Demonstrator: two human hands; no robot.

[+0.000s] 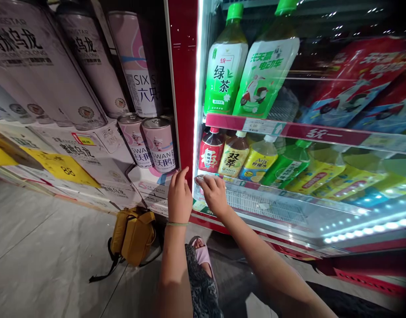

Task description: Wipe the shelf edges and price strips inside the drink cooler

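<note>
My left hand (pixel 180 196) is raised in front of the red cooler frame (pixel 184 88), just right of two pink drink cans (pixel 159 145). Its fingers are partly stretched, and nothing shows in them. Close by on the right, my right hand (pixel 214 193) is held before the cooler's lit edge, below a small red-labelled bottle (pixel 211 152). The fingers there are loosely bent, with no object visible between them. Whether its fingertips touch the cooler edge, I cannot tell. A thin green band (pixel 177 224) circles my left wrist.
Several bottles stand on the cooler shelves, including green tea bottles (pixel 225 66) above a pink shelf rail (pixel 229 121). Tall cans (pixel 86 62) stand on white boxes (pixel 119 192) at left. A mustard backpack (pixel 133 236) rests on the tiled floor (pixel 57 247).
</note>
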